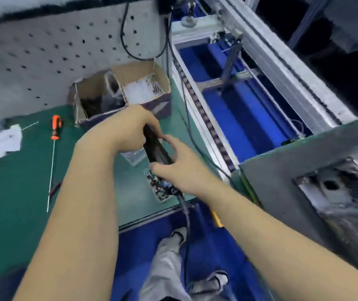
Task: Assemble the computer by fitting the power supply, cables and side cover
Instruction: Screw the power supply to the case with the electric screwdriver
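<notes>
My left hand point(128, 129) and right hand point(182, 168) both grip the black electric screwdriver point(156, 148) above the green tabletop point(11, 192); blur hides any writing on it.

Your left hand point(128, 127) covers the black tool's point(155, 146) tip; beside that tool, the clear tray's point(157, 187) contents blur, possibly screws. The metal part point(336, 192) right of it is smeared.

left hand point(126, 129): fingers curled shut, high on a black tool point(156, 151) | right hand point(182, 168): wrapped round its lower end | both forearms bare, extended forward
</notes>
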### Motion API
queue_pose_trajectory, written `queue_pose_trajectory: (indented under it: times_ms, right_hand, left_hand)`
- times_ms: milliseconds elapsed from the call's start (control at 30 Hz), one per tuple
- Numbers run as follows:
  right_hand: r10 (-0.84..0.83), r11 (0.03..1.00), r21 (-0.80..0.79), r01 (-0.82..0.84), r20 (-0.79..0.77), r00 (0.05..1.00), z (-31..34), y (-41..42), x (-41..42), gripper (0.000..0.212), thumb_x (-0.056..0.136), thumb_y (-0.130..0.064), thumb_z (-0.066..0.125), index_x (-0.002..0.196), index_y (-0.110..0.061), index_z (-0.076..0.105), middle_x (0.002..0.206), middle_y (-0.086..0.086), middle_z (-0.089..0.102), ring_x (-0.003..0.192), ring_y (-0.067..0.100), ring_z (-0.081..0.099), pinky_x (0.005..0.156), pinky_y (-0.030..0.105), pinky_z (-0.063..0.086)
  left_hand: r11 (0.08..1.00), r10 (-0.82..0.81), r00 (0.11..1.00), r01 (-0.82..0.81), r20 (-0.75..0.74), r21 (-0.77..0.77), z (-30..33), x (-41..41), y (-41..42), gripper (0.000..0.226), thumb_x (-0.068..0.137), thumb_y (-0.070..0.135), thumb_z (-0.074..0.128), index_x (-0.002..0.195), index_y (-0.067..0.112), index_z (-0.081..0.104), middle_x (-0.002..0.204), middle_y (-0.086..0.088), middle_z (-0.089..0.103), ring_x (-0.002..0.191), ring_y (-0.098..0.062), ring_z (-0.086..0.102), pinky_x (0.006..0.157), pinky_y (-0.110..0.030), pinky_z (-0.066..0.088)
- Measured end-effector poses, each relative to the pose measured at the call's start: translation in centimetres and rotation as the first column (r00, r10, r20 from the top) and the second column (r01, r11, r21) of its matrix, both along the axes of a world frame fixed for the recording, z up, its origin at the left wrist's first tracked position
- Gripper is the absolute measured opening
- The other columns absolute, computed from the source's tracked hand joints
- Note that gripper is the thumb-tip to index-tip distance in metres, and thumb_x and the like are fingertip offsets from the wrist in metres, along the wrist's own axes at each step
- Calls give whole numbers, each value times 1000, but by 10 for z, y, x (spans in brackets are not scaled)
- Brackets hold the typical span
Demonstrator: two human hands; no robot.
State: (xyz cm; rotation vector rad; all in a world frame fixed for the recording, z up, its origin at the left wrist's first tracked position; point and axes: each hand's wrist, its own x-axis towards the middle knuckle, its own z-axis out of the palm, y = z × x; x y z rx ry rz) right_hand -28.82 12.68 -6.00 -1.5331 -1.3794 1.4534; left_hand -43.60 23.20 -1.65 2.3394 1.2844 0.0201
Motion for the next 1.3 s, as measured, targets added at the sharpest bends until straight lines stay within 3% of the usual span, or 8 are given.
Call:
queue_pose_trajectory:
  times_ms: [100, 233, 333, 633, 833, 1000, 1133, 1300]
  right_hand:
    - [24, 999, 47, -27, 72, 997, -54, -25, -50, 71, 81, -35, 73, 140, -49, 37, 101, -5, 68, 86, 17, 67, 77, 38, 58]
    - [200, 970, 62, -234, 341, 919, -100, -37, -87, 78, 89, -51, 68, 151, -48, 21, 110, 8, 65, 101, 32, 61, 86, 45, 55]
    - [266, 946, 25, -323, 509, 819, -125, -36, -106, 78, 93, -52, 63, 155, -45, 17, 117, 14, 61, 107, 40, 59, 85, 46, 52]
    - [199, 960, 2, -278, 695, 691, -168, -10, -131, 74, 101, -44, 54, 160, -25, 12, 122, 18, 52, 112, 36, 51, 85, 44, 47]
    - [255, 958, -70, -277, 649, 717, -152, -4, -116, 69, 100, -34, 56, 158, -18, 22, 133, 16, 45, 121, 36, 47, 94, 45, 46]
    - [183, 981, -51, -188, 576, 797, -77, 1, -69, 7, 90, -9, 53, 85, -10, 58, 91, 13, 65, 81, 35, 62, 64, 38, 53]
    - [-211, 968, 234, 89, 571, 794, 11, 0, 23, 19, 94, -18, 54, 76, -15, 56, 67, 3, 56, 59, 24, 50, 50, 36, 39]
    - [-756, 612, 693, 380, 371, 540, 107, -44, 162, 20, 99, -26, 56, 91, -14, 70, 53, -9, 49, 54, 14, 50, 56, 34, 44]
  left_hand:
    - [936, 338, 926, -349, 167, 43, -24, -35, -1, 44, 75, -5, 49, 90, 26, 77, 94, -4, 74, 91, -26, 66, 85, -36, 53]
    - [593, 726, 531, -805, 437, -6, -73, -72, -23, 27, 78, 11, 49, 86, 24, 72, 84, 2, 69, 85, -25, 64, 81, -36, 53]
    - [397, 835, 313, -912, 452, -103, -114, -86, -44, 26, 81, 10, 49, 89, 19, 71, 85, 2, 67, 89, -24, 63, 78, -29, 48]
    - [341, 900, 263, -921, 348, -187, -183, -96, -74, 26, 90, 11, 50, 107, 23, 65, 99, 5, 63, 91, -19, 56, 78, -27, 39]
    - [362, 861, 225, -901, 457, -240, -177, -61, -76, 23, 87, 7, 51, 85, 25, 65, 80, 14, 63, 81, -16, 61, 66, -14, 39]
    - [515, 739, 223, -795, 635, -321, -115, 6, -70, 32, 83, 7, 52, 73, 36, 63, 75, 12, 67, 75, -15, 62, 68, -28, 47]
    - [732, 567, 202, -568, 798, -376, -32, 102, -45, 24, 75, 13, 47, 71, 30, 64, 65, 10, 64, 68, -14, 61, 65, -31, 49]
    - [953, 296, 301, -164, 907, -256, 50, 256, -54, 25, 78, 12, 47, 71, 29, 64, 63, 6, 64, 59, -18, 60, 57, -33, 51]
